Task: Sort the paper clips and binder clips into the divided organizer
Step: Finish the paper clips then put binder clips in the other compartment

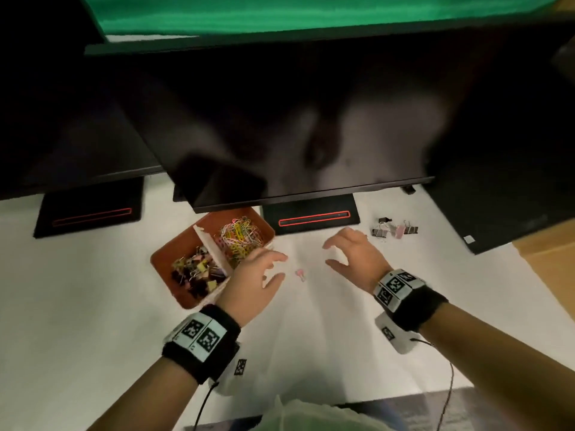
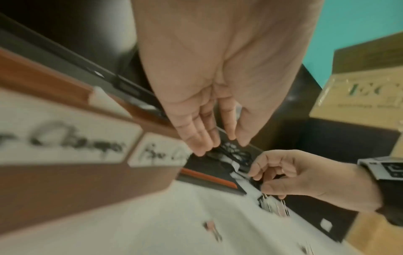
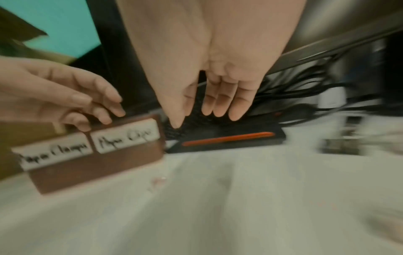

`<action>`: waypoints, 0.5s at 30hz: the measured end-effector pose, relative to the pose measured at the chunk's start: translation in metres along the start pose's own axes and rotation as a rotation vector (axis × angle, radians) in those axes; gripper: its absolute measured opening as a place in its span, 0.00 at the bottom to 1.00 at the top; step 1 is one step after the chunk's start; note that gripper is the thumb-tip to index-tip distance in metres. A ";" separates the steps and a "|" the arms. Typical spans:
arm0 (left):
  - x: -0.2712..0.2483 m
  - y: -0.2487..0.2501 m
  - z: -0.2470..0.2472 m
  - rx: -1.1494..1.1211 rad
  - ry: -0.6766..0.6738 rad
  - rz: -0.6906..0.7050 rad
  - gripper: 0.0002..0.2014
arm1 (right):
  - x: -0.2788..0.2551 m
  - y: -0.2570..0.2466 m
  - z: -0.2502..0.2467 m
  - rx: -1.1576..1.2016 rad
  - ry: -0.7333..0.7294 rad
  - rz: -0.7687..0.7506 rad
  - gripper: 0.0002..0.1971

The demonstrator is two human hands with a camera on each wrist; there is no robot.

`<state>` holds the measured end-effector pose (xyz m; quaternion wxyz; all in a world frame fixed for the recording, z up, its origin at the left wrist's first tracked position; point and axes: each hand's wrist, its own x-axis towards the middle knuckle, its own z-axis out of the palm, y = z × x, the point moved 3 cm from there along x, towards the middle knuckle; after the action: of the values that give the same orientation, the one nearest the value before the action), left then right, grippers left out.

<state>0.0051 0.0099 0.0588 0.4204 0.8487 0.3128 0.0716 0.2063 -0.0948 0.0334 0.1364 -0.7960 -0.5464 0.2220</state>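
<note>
A brown divided organizer (image 1: 174,293) stands on the white table left of centre. Coloured paper clips (image 1: 239,236) fill its far compartment and binder clips (image 1: 196,272) its near one. My left hand (image 1: 281,266) hovers at the organizer's right edge, fingers relaxed and empty. My right hand (image 1: 328,254) hovers a little to the right, fingers spread, holding nothing. A small pink binder clip (image 1: 300,273) lies on the table between the two hands. Several more binder clips (image 1: 393,230) lie further right. In the right wrist view the organizer (image 3: 98,170) shows handwritten labels on its side.
Two dark monitors overhang the back of the table, on black stands (image 1: 314,217) (image 1: 90,216) with red outlines. A black case (image 1: 497,213) and a cardboard box (image 1: 547,253) stand at the right. A pale plastic bag (image 1: 311,415) lies at the near edge.
</note>
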 end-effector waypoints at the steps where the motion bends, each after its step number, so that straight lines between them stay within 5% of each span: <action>1: 0.009 -0.002 0.018 0.067 -0.055 -0.001 0.17 | -0.009 0.025 -0.002 -0.073 -0.054 0.064 0.17; 6: 0.040 -0.021 0.078 0.317 -0.188 -0.177 0.22 | -0.044 0.097 -0.002 -0.153 -0.271 0.226 0.19; 15: 0.053 -0.021 0.096 0.299 -0.114 -0.258 0.04 | -0.031 0.125 -0.001 0.011 -0.315 0.094 0.08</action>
<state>0.0739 -0.0132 -0.0256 0.3125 0.8572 0.4018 -0.0784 0.2988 -0.1691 -0.0168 0.0427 -0.7753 -0.5220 0.3531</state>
